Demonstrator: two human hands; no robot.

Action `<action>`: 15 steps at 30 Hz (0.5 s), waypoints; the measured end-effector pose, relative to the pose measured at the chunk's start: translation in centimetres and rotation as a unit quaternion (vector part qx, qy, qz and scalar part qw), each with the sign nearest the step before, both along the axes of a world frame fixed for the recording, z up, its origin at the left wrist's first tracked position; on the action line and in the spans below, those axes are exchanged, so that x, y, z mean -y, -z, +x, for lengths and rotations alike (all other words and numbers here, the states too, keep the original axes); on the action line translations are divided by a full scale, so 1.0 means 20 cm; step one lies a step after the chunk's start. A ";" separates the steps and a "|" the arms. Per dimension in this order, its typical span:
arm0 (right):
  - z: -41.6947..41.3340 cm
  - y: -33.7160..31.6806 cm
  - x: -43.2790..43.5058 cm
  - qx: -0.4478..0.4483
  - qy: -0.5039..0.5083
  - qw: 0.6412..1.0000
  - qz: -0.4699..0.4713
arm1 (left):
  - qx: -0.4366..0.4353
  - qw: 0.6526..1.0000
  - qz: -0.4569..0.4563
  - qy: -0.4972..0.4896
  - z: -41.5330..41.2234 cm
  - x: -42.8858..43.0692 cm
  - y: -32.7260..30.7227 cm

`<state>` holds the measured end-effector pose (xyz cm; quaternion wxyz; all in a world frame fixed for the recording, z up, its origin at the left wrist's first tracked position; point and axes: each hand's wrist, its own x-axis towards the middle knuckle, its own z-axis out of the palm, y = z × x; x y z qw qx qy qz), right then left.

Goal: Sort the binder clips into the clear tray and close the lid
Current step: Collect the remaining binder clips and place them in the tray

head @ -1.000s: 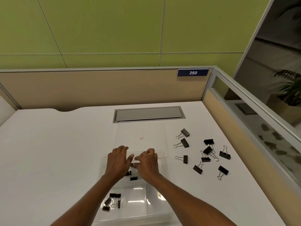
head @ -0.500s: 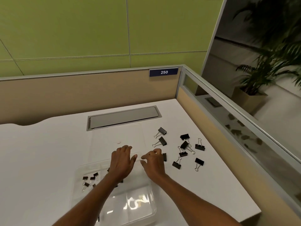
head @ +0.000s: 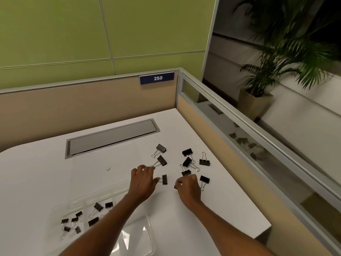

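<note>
Both hands reach among loose black clips on a white desk.

Left hand (head: 143, 182) is spread, thumb touching a clip (head: 164, 179); right hand (head: 188, 187) pinches another (head: 175, 186). Half a second ago both hovered at the tray (head: 147, 235) — now near-left, lid open, clips inside. Desk edge lies close on the right.

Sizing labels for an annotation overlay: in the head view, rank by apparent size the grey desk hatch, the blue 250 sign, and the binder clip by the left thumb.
1. Grey desk hatch
2. Blue 250 sign, though it sits farther away
3. Binder clip by the left hand
</note>
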<state>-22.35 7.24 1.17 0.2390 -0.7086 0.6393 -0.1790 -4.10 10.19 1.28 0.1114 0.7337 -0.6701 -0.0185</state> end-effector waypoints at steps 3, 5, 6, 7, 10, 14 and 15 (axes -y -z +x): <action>-0.06 0.02 0.03 -0.046 0.013 0.999 0.003 | 0.015 0.999 0.029 0.015 -0.06 0.07 0.04; -0.10 0.03 0.05 -0.063 0.038 0.997 0.032 | 0.019 0.999 0.043 0.027 -0.10 0.11 0.07; -0.11 0.03 0.05 -0.068 0.053 0.995 0.052 | 0.023 0.998 0.052 0.037 -0.12 0.13 0.08; -0.12 0.03 0.06 -0.069 0.067 0.993 0.071 | 0.026 0.997 0.060 0.047 -0.13 0.15 0.09; -0.11 0.04 0.08 -0.060 0.087 0.989 0.103 | 0.046 0.993 0.084 0.065 -0.17 0.19 0.12; -0.06 0.05 0.10 -0.041 0.101 0.987 0.120 | 0.093 0.988 0.105 0.061 -0.18 0.22 0.16; -0.05 0.05 0.10 -0.037 0.099 0.987 0.124 | 0.092 0.988 0.112 0.054 -0.18 0.23 0.17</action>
